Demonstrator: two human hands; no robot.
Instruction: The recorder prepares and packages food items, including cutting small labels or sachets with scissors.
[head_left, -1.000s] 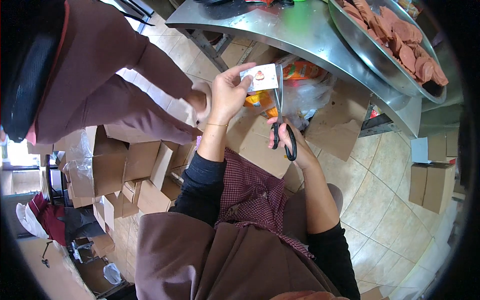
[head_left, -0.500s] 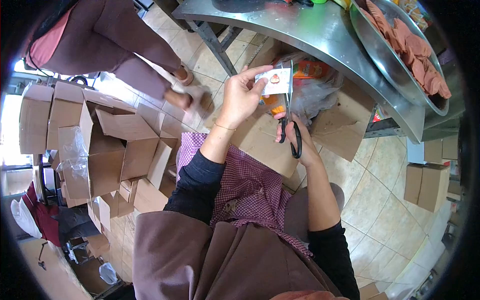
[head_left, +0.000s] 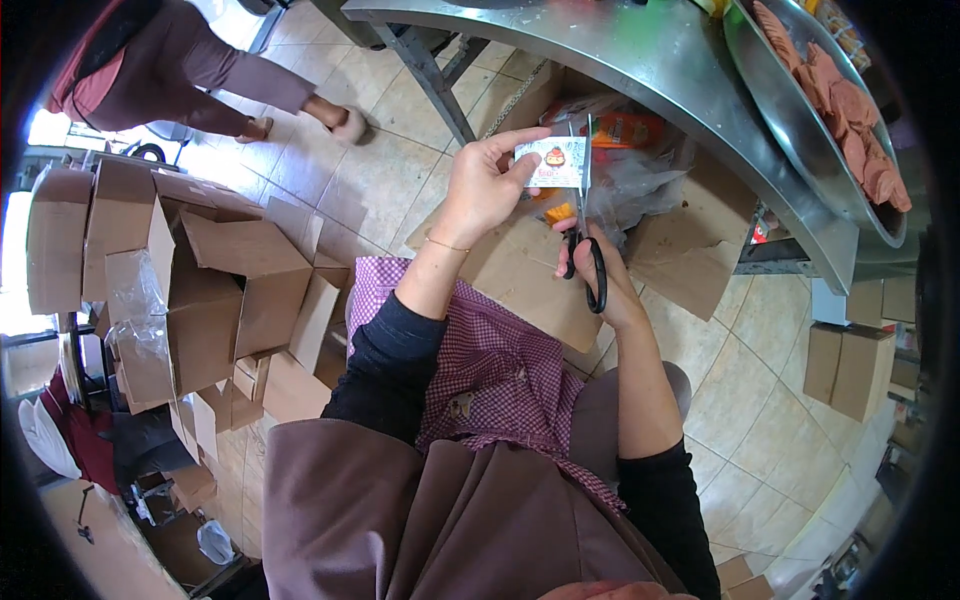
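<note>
Pinched between the thumb and fingers of my left hand [head_left: 487, 190] is a small white printed card [head_left: 560, 162] with a little red figure on it. My right hand [head_left: 610, 277] grips black-handled scissors [head_left: 597, 270], fingers through the loops. The scissor blades point away from me and stand slightly apart at the card's right edge. Whether they touch the card I cannot tell. Below the hands lies an opened cardboard box [head_left: 520, 275] with clear plastic bags [head_left: 650, 188] and an orange packet [head_left: 628, 130] in it.
A steel table [head_left: 600, 55] curves across the far side, bearing a metal tray [head_left: 775, 110] of reddish-brown pieces. Cardboard boxes [head_left: 205, 320] are stacked at my left. More boxes [head_left: 850, 370] stand at the right. Another person's legs [head_left: 220, 75] show at the far left.
The other person has stepped farther away to the left. My hands keep nearly the same place, and the card now faces up more fully beside the scissor blades.
</note>
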